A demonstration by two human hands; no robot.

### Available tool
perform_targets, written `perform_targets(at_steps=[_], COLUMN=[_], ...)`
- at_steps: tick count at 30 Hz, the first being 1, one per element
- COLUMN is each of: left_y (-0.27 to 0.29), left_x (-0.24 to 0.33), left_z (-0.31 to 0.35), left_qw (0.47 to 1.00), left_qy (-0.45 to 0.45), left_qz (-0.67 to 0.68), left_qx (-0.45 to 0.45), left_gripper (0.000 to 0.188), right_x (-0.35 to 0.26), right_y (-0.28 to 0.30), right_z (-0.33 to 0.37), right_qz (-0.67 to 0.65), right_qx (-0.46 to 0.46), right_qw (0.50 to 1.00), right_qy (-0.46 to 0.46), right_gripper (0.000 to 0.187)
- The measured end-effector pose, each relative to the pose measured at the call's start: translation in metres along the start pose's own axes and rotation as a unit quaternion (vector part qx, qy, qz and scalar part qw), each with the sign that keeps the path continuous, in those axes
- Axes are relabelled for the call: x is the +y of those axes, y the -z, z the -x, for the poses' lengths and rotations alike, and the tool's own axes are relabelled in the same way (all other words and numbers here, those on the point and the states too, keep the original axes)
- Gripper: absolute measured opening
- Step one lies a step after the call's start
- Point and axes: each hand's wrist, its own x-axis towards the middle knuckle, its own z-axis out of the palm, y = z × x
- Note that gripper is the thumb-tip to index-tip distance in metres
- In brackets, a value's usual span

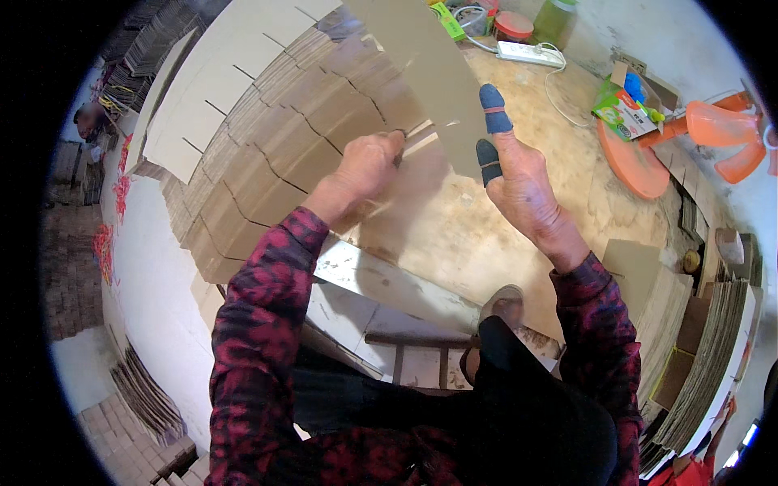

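Observation:
My left hand (365, 170) is curled closed at the near right end of a large fanned pile of slotted cardboard sheets (267, 154). Its fingertips grip the pale edges of some cardboard strips (420, 139). Dark blue covers wrap two digits of my right hand (523, 174), one with a reddish band. These digits lie along the right edge of a plain grey-brown cardboard sheet (425, 73), which is raised and slightly blurred. The rest of the right fingers are hidden. Both hands are above a worn wooden board (413, 235).
A white power strip (527, 53), a red-lidded jar (513, 26) and a green bottle (554, 20) stand at the back. An orange fan (640, 162) and a green-white box (628, 113) are to the right. Cardboard stacks (705, 364) line the lower right. My shoe (502, 306) touches the board's front edge.

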Motion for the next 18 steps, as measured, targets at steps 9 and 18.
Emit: perform_targets(at_steps=[9, 18], left_y=[-0.014, -0.015], left_x=[0.056, 0.106], left_z=[-0.007, -0.013], left_qw=[0.996, 0.994], left_qy=[-0.013, -0.070], left_qz=[-0.013, 0.060], left_qx=[-0.090, -0.058], left_gripper=[0.025, 0.019], right_x=[0.009, 0.044], right_y=[0.004, -0.011], right_z=[0.033, 0.058], right_qz=[0.091, 0.201], right_qx=[-0.013, 0.004], right_qw=[0.992, 0.975], right_qy=[-0.088, -0.097], right_gripper=[0.078, 0.071])
